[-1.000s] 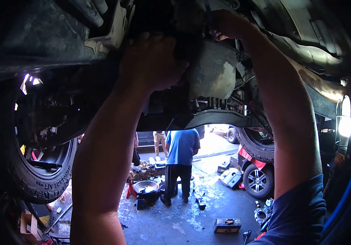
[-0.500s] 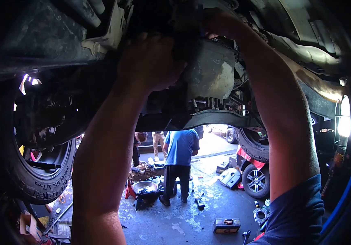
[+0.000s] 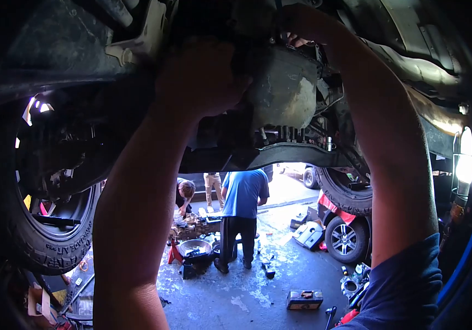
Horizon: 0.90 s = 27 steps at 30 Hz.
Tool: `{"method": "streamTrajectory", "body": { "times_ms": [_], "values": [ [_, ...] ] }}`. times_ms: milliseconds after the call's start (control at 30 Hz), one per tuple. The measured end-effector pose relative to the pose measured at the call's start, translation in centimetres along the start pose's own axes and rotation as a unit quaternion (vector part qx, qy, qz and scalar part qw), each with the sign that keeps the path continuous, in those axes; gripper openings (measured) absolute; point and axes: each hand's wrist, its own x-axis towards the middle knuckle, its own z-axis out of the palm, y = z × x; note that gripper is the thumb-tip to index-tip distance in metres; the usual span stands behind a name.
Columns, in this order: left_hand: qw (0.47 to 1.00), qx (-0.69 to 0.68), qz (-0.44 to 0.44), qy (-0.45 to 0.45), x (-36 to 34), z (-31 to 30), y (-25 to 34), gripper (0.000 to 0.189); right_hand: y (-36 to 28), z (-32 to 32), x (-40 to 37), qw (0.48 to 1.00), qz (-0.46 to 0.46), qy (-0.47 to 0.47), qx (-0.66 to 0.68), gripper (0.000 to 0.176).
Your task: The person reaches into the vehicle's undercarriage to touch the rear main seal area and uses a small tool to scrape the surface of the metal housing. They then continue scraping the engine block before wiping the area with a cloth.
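Both my arms reach up into the underside of a raised vehicle. My left hand (image 3: 203, 77) is in deep shadow, its fingers curled against a dark part whose kind I cannot make out. My right hand (image 3: 304, 26) is higher and to the right, just above a grey metal pan-shaped housing (image 3: 288, 91). Its fingers are bent inward, and whatever lies between them is hidden. Below the housing runs a dark crossmember (image 3: 296, 158).
Tyres (image 3: 54, 247) hang at left and right. A lit work lamp (image 3: 465, 157) hangs at far right. On the floor stand a toolbox (image 3: 304, 300), a round metal basin (image 3: 194, 248) and a loose wheel (image 3: 346, 239). A person in a blue shirt (image 3: 242, 195) stands beyond, with others nearby.
My right hand has shifted slightly up and right, and its forearm has swung outward. My left hand keeps about the same place. The person crouching behind shows more.
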Motion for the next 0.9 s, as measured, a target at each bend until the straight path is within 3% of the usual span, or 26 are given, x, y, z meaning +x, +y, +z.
{"method": "streamTrajectory", "body": {
  "times_ms": [67,167,267,367,467,567,667,767,900],
  "values": [
    [1.000,0.009,0.001,0.003,0.0,0.0,0.1,0.063,1.2,0.0,0.4,0.994,-0.044,0.039,-0.094,0.021],
    [0.999,0.035,-0.003,0.023,-0.2,0.3,-0.1,0.063,-0.3,0.1,0.8,0.994,0.021,0.050,0.100,0.020],
    [1.000,0.024,-0.011,0.017,0.0,0.0,0.3,0.063,-1.7,0.5,-0.3,0.951,0.097,0.056,0.288,0.019],
    [0.999,0.030,-0.014,0.020,-0.2,0.0,0.2,0.063,-4.2,-0.9,-1.5,0.987,0.105,0.034,0.117,0.019],
    [0.999,0.030,-0.016,0.022,-0.1,0.2,0.2,0.062,4.9,2.0,1.5,0.996,-0.086,0.036,-0.018,0.033],
    [0.999,0.028,-0.024,0.004,-0.1,-0.4,0.4,0.062,-0.2,1.1,-0.4,0.979,0.179,-0.023,0.091,0.039],
    [0.999,0.038,-0.025,0.013,-0.1,-0.1,0.5,0.063,-7.8,-0.3,-4.4,0.973,0.217,-0.011,-0.079,0.047],
    [0.998,0.049,-0.024,0.028,-0.2,0.1,0.4,0.064,-4.6,0.9,-3.6,0.995,0.085,-0.009,-0.055,0.048],
    [0.998,0.052,-0.022,0.040,-0.2,0.5,0.3,0.065,-5.1,0.9,-2.9,0.988,0.130,-0.036,-0.070,0.043]
  ]
}}
